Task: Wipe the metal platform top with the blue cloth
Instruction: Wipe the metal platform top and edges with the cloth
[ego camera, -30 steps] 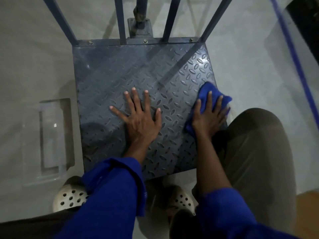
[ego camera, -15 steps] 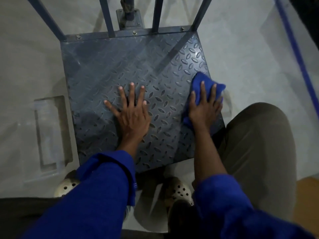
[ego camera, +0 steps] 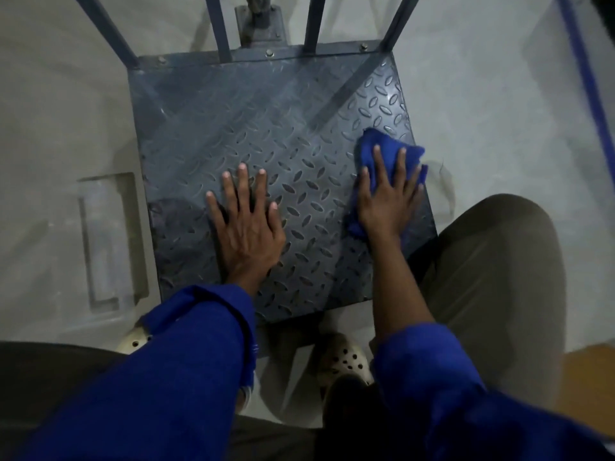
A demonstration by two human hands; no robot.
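1. Pressing down with straight, slightly spread fingers, the right hand (ego camera: 386, 201) pins the blue cloth (ego camera: 387, 143) flat on the metal platform top (ego camera: 233, 121), near its right edge
2. Left hand (ego camera: 248, 227) lies palm-down on the bare tread plate, fingers spread, apart from the cloth
3. Blue bars (ego camera: 219, 31) rise from the far edge; a pale perforated shoe (ego camera: 344, 359) seems to stand just below the near edge

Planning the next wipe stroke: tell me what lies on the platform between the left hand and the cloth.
Nothing but bare patterned metal of the platform lies between the left hand and the blue cloth, as the head view shows.
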